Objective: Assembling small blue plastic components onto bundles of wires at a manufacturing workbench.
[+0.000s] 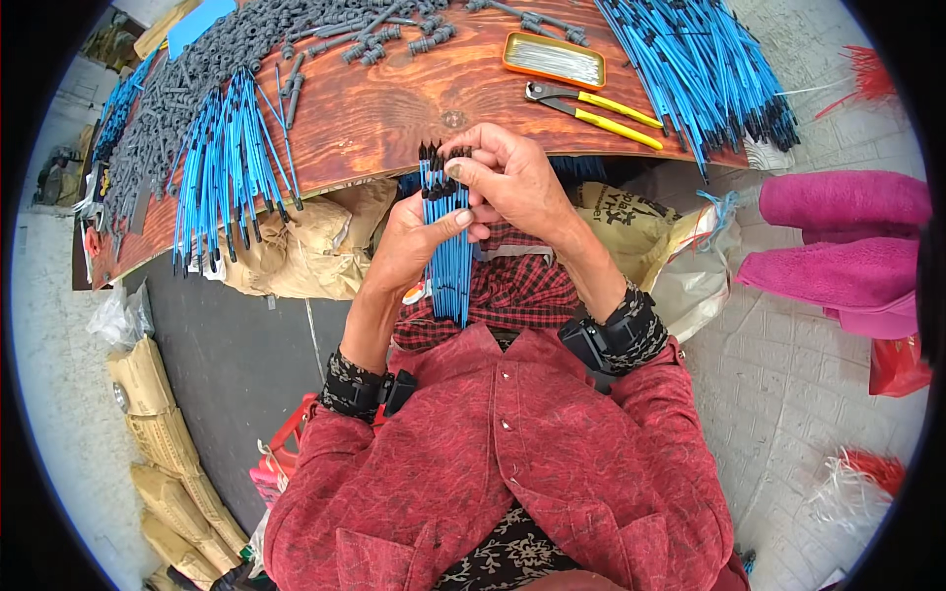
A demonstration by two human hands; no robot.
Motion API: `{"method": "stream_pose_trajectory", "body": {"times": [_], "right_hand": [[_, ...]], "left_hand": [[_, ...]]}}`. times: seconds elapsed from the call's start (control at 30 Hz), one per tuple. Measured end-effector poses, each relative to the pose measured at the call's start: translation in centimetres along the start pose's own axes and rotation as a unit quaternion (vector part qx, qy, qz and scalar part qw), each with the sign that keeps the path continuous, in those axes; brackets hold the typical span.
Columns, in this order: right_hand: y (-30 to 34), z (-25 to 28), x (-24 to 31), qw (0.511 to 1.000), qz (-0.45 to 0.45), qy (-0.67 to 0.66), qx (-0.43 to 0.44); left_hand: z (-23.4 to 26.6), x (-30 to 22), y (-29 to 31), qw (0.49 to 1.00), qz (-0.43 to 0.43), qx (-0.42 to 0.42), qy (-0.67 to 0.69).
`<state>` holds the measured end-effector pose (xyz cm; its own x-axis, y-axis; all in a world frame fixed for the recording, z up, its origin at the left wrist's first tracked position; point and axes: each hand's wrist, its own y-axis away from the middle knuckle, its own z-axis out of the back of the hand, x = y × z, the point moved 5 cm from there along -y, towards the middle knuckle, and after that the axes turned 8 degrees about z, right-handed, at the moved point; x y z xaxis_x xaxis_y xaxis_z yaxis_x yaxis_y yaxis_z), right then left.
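A bundle of thin blue sticks [449, 271] with black pointed tips stands nearly upright over my lap, just off the table's near edge. My left hand [416, 239] is closed round it below the tips, thumb across the front. At the top right of the bundle, my right hand [522, 182] has its thumb and fingers pinched together at the black tips. Exactly what lies between those fingertips is partly hidden. The lower ends of the sticks hang down toward the checked cloth [522, 291] on my lap.
On the brown wooden table [394, 113] lie yellow-handled pincers [596, 106], an orange-rimmed tray [508, 51] of thin pale wires, and a heap of grey ribbed parts [212, 74]. More blue sticks [232, 148] overhang its left edge; another pile [700, 74] sits right. Paper sacks [305, 241] are below.
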<state>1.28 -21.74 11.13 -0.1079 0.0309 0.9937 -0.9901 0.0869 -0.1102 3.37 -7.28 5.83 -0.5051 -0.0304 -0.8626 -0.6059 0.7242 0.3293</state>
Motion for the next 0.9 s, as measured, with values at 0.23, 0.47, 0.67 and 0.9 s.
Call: {"method": "stream_pose_trajectory", "body": {"times": [0.23, 0.47, 0.67, 0.9], "right_hand": [[-0.1, 0.2, -0.2, 0.999, 0.019, 0.025, -0.014], [-0.3, 0.4, -0.7, 1.000, 0.002, 0.001, -0.011], [-0.5, 0.7, -1.2, 1.000, -0.002, 0.013, 0.003], [-0.9, 1.3, -1.7, 1.000, 0.007, 0.026, -0.006]], "left_hand": [[0.3, 0.6, -0.4, 1.000, -0.010, -0.006, 0.010], [0.0, 0.5, -0.5, 1.000, -0.004, -0.026, -0.005], [0.0, 0.8, -1.1, 0.999, -0.002, -0.027, 0.017], [-0.1, 0.7, -1.7, 1.000, 0.006, -0.023, 0.012]]}}
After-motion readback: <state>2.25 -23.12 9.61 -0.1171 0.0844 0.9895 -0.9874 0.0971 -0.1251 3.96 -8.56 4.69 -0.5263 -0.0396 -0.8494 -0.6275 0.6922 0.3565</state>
